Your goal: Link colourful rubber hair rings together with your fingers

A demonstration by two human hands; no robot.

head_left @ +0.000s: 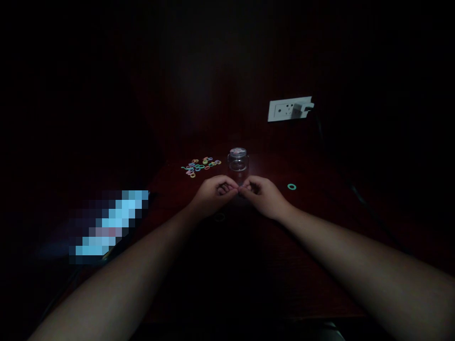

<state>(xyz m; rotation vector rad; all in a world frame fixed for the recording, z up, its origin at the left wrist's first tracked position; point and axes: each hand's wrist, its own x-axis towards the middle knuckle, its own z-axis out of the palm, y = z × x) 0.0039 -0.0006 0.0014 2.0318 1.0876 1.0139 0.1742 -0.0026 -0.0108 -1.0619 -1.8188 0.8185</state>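
Very dark throughout. Forearms cut off at the lower edge. Left hand and right hand meeting fingertip to fingertip above the worktop, pinched on something too small to identify. Just behind, a small jar; left of it, scattered coloured rings; farther back, a wall socket.

Jar stands just behind both hands; ring pile left of jar, green ring right; surface nearer than jar bare.

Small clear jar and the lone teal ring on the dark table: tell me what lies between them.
Nothing: in the head view the dark red tabletop between the small clear jar and the lone teal ring is bare.
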